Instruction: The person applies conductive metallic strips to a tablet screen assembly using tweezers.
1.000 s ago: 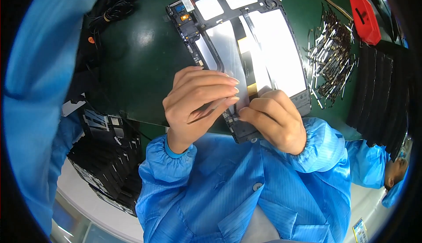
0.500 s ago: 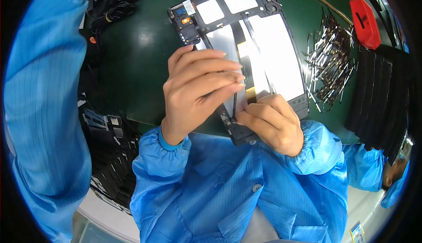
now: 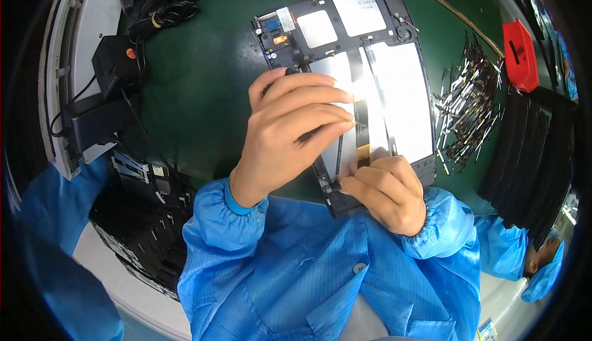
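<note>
A black tablet frame (image 3: 359, 40) with shiny silver panels lies tilted on the green table. Across its left part bends my left hand (image 3: 290, 125), thumb and fingertips drawn together; what they pinch is too small to make out. A thin black cable (image 3: 340, 155) runs along the frame beneath that thumb. My right hand (image 3: 391, 193) is closed at the frame's near edge, its fingertips at the cable's lower end. An orange-gold strip (image 3: 363, 153) shows between the two hands.
To the right lie a heap of thin black-and-white cables (image 3: 468, 106), a red bin (image 3: 521, 56) and black stacked strips (image 3: 524, 156). Black adapters (image 3: 117, 66) with coiled cords stand at left, above stacked dark frames (image 3: 139, 224). Another person (image 3: 509, 248) sits at lower right.
A blue-sleeved arm at the left has pulled back toward the lower left, uncovering the adapters and a white rack. The tablet frame and both my hands sit slightly lower and further right.
</note>
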